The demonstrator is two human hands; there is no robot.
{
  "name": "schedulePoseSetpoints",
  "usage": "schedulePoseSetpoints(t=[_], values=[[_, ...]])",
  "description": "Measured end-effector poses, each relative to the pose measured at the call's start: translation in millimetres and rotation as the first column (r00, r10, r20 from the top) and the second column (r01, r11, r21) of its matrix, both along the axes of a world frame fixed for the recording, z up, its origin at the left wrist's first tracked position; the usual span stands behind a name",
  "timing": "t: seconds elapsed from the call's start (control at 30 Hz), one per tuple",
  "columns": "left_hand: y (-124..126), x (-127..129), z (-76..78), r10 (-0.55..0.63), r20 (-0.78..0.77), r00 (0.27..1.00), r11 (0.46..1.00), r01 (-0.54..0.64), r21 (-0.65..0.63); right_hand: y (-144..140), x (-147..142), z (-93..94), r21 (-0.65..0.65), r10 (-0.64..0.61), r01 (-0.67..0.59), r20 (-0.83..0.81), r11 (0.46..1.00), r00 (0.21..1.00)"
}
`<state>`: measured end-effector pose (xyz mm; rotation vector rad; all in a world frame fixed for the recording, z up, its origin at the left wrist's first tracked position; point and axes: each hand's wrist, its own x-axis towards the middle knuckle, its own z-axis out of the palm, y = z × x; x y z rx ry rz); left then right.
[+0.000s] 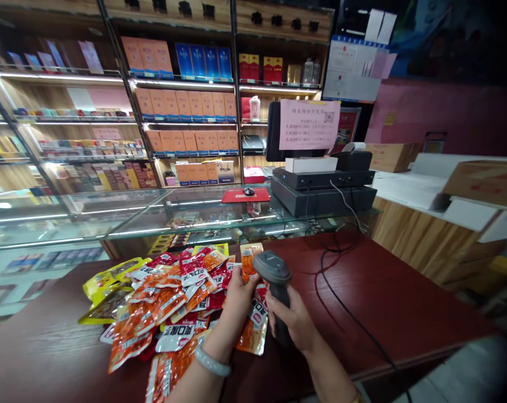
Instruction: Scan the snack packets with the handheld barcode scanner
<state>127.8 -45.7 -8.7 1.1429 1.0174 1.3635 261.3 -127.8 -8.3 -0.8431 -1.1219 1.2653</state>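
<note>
My right hand (294,316) is wrapped round the grip of a dark grey barcode scanner (272,267), held upright with its head toward my left hand. My left hand (239,294) pinches an orange snack packet (250,258) close beside the scanner's head. A pale bangle (211,361) circles my left wrist. To the left and underneath lies a loose pile of shiny snack packets (169,299) in orange, red and white. Yellow bags (111,280) sit at the pile's left edge. Part of another packet (253,333) shows below my hands.
A black cable (346,296) runs across the dark red tabletop (388,280) on the right. Behind it stand a cash drawer (320,193) and a monitor with a pink sign (309,126). A mouse (249,191) rests on a red mat on the glass counter (186,204). Stocked shelves line the back.
</note>
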Motion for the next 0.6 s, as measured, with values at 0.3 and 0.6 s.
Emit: schedulePoseSetpoints(t=[0.3,0.6], values=[[-14.4,13.4,5.7,-0.485,-0.147,0.862,0.868,0.495,0.035,-4.3,13.5,6.7,-0.017,-0.066,0.065,-0.112,0.998,0.992],[-18.0,-21.9,20.0,0.216,-0.958,0.187,0.962,0.128,0.242,-3.3,16.8,15.4,-0.114,-0.081,0.069,-0.103,0.991,0.991]])
